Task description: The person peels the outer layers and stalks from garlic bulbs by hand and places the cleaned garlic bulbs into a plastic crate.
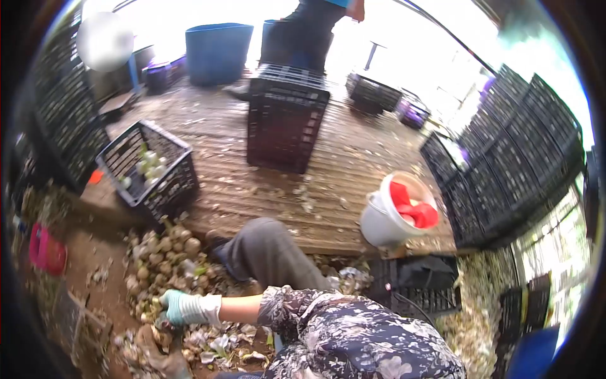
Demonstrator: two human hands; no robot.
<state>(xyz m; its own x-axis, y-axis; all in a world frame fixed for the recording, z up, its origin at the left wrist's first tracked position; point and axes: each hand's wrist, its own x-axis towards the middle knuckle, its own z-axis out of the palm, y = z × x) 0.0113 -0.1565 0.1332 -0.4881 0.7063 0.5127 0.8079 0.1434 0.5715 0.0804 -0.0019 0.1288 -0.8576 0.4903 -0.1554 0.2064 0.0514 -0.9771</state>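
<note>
Gloved hand [189, 309]: here it is, reaching left into the bulbs, fingers bent and partly closed; blur hides any grip, and I can't call it left or right.
Other hand: can't make it out for certain.
Bulbs [158, 259]: heaped on the soil, just off the deck's [227, 183] near left corner, loose skins [221, 344] beside the glove.
Crate [170, 196]: at that corner, pale bulbs [151, 165] inside!
Bucket [379, 221]: near right corner, red cloth [413, 208] in it.
Person [297, 38]: far edge, behind an upright black crate [284, 126].
</note>
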